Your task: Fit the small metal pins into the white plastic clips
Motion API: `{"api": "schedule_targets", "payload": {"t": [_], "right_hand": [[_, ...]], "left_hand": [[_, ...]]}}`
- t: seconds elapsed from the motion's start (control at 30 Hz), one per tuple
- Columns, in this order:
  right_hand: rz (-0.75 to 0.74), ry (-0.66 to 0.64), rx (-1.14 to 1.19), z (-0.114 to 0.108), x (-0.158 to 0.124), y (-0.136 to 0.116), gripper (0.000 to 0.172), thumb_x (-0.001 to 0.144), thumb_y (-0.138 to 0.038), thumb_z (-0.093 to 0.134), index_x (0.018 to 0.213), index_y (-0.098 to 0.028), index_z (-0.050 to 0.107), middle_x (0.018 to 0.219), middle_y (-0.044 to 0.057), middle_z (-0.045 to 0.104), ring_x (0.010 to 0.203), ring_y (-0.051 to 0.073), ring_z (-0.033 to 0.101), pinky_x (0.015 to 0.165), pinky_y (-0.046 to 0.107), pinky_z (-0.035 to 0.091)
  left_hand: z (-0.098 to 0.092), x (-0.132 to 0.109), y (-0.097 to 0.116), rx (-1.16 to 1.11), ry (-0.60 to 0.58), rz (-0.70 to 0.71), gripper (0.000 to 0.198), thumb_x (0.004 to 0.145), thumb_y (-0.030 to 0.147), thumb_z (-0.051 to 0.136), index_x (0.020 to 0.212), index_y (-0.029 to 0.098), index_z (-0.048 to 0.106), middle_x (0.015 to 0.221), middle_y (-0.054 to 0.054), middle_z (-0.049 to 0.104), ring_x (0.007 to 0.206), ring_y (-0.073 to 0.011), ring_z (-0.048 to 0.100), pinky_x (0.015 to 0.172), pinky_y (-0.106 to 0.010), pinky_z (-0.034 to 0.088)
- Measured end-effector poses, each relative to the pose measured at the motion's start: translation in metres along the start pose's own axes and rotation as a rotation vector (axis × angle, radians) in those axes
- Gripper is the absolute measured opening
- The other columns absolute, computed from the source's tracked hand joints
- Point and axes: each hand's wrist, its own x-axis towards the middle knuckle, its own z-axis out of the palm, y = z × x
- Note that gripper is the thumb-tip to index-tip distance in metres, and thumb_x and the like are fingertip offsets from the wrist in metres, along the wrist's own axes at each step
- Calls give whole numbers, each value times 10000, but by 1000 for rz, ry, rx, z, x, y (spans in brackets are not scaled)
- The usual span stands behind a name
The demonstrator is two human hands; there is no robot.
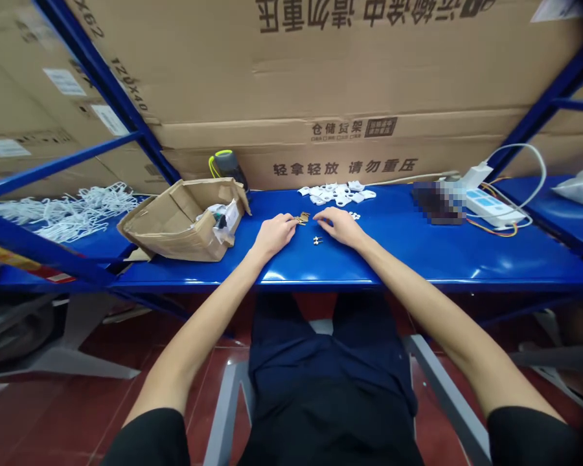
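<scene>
On the blue shelf top (398, 252), my left hand (276, 234) lies with its fingers curled together at the edge of a small pile of brass-coloured metal pieces (303, 217). What its fingertips hold, if anything, is too small to make out. Across the pile, my right hand (340, 226) hovers with thumb and forefinger apart and nothing visible between them. Between the hands and nearer the front edge lie a few small metal pins with white parts (317, 241). Some small white pieces (354, 215) are partly hidden behind my right hand. Farther back is a heap of flat white plastic parts (337, 193).
An open cardboard box (175, 243) with bags inside stands left, a dark bottle-like object with a yellow-green strap (230, 167) behind it. White wire hooks (87, 210) are heaped farther left. At right lie a power strip (493, 208) and cables. Blue posts (109, 87) frame the sides.
</scene>
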Motion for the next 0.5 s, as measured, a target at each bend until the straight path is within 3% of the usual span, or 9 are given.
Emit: {"api": "schedule_targets", "payload": {"t": [0.17,0.5], "right_hand": [[8,31,10,0,3,2,298,1065,-233,515,1193,-179,779,1136,122,756,1065,259,680,994,386,525],[-28,125,91,7,5,9,244,1014,-214,582,1097,-215,811,1052,101,771,931,247,697,911,396,553]], "left_hand": [[-1,-2,-1,-2,-3,12,393,1069,200,516,1392,248,735,1401,-77,696,1260,-265,641,952,-354,535],[5,3,-3,-116,110,54,291,1092,418,568,1162,273,810,1222,-65,762,1159,-240,701,826,-302,541]]}}
